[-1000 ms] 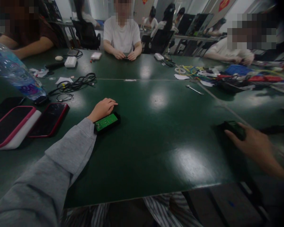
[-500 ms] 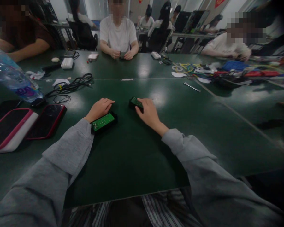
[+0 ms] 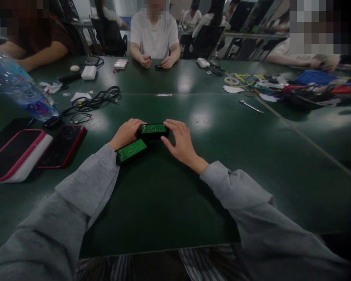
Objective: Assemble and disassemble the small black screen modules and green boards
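A black case with a green circuit board (image 3: 153,128) lies across between my two hands. My right hand (image 3: 183,142) has it by the right end, thumb on the near side and fingers at the far corner. The fingertips of my left hand (image 3: 127,132) meet its left end, partly hidden behind it. A second black case, also with a green board (image 3: 132,150), rests at a slant on the table just in front of my left hand and wrist. The two cases nearly touch or touch at one corner; I cannot tell which.
To the left are phones with red rims (image 3: 61,146), a clear plastic bottle (image 3: 26,91) and black cables (image 3: 102,97). A wrench (image 3: 251,106) and a heap of coloured wires (image 3: 280,84) lie to the right. Across the green table (image 3: 169,210) sits a person in white (image 3: 155,35).
My right hand has brought its case leftward, turning it crosswise, up to my left hand's fingertips. The slanted case stays by my left wrist. The view has shifted slightly.
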The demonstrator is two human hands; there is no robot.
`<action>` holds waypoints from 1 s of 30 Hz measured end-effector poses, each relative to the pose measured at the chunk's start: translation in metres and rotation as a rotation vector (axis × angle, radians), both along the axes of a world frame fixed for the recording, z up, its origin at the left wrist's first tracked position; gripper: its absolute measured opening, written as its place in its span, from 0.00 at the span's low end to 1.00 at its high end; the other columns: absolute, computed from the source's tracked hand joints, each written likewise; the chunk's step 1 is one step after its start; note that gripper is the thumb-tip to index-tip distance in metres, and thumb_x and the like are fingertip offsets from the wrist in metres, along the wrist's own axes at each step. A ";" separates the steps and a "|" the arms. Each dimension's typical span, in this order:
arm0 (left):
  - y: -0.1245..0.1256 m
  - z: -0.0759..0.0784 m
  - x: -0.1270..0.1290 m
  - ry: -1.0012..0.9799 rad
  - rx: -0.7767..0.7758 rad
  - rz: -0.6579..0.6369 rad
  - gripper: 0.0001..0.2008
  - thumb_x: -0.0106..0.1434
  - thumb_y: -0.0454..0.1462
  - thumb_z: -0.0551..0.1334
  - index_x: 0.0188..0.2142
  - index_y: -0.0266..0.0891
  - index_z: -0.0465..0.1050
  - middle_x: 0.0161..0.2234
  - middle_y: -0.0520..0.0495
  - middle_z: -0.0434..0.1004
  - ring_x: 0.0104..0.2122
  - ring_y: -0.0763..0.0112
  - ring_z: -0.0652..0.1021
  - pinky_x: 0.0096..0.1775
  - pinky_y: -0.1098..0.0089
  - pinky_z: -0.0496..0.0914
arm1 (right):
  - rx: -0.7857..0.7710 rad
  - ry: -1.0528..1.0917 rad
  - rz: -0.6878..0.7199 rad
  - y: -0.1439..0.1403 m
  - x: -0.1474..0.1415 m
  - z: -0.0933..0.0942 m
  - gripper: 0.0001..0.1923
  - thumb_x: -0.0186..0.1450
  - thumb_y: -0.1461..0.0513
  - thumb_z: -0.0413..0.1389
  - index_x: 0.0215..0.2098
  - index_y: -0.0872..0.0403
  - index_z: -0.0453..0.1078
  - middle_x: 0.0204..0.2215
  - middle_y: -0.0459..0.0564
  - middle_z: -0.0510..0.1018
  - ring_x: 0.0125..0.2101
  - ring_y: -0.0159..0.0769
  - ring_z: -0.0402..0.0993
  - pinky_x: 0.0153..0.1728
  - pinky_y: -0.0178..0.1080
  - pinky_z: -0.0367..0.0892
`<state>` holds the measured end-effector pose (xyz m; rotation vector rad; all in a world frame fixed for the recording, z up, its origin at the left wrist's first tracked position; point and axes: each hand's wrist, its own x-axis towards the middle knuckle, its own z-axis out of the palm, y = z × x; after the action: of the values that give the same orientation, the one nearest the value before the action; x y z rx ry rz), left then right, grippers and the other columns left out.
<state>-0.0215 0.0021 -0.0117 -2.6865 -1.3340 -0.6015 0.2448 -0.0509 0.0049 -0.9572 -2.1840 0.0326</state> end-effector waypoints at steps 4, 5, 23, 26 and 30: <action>0.000 0.000 0.000 -0.002 0.014 -0.006 0.17 0.65 0.30 0.55 0.53 0.35 0.70 0.50 0.40 0.76 0.49 0.60 0.74 0.51 0.60 0.70 | 0.036 -0.297 0.271 -0.031 -0.019 0.009 0.25 0.75 0.54 0.48 0.68 0.51 0.54 0.67 0.52 0.59 0.67 0.42 0.50 0.66 0.51 0.46; 0.000 -0.001 0.000 -0.001 0.011 -0.004 0.17 0.65 0.30 0.56 0.53 0.35 0.70 0.50 0.40 0.76 0.49 0.60 0.74 0.51 0.60 0.70 | 0.039 -0.339 0.303 -0.035 -0.022 0.009 0.25 0.75 0.55 0.48 0.67 0.52 0.54 0.67 0.52 0.60 0.67 0.42 0.51 0.66 0.51 0.46; -0.007 0.005 0.001 -0.014 -0.006 -0.003 0.18 0.63 0.27 0.55 0.52 0.35 0.68 0.51 0.39 0.74 0.49 0.60 0.73 0.50 0.59 0.71 | 0.028 -0.188 -0.016 -0.007 -0.003 0.002 0.12 0.71 0.57 0.57 0.48 0.54 0.67 0.45 0.54 0.72 0.44 0.45 0.66 0.40 0.43 0.60; -0.007 0.005 0.001 -0.004 -0.010 0.012 0.17 0.63 0.26 0.55 0.52 0.34 0.68 0.51 0.39 0.75 0.49 0.60 0.73 0.50 0.59 0.71 | -0.017 -0.140 -0.031 -0.001 0.000 -0.001 0.15 0.71 0.54 0.56 0.51 0.53 0.65 0.47 0.54 0.71 0.47 0.47 0.66 0.41 0.45 0.61; -0.006 0.004 0.002 0.000 -0.006 0.007 0.18 0.63 0.26 0.55 0.52 0.34 0.68 0.51 0.39 0.75 0.49 0.60 0.73 0.50 0.59 0.71 | -0.059 -0.119 -0.032 -0.002 -0.001 0.000 0.17 0.72 0.49 0.51 0.51 0.51 0.65 0.47 0.54 0.71 0.47 0.48 0.66 0.43 0.46 0.63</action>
<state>-0.0198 -0.0041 -0.0075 -2.6855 -1.3472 -0.5969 0.2440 -0.0526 0.0045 -1.0505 -2.2871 0.0256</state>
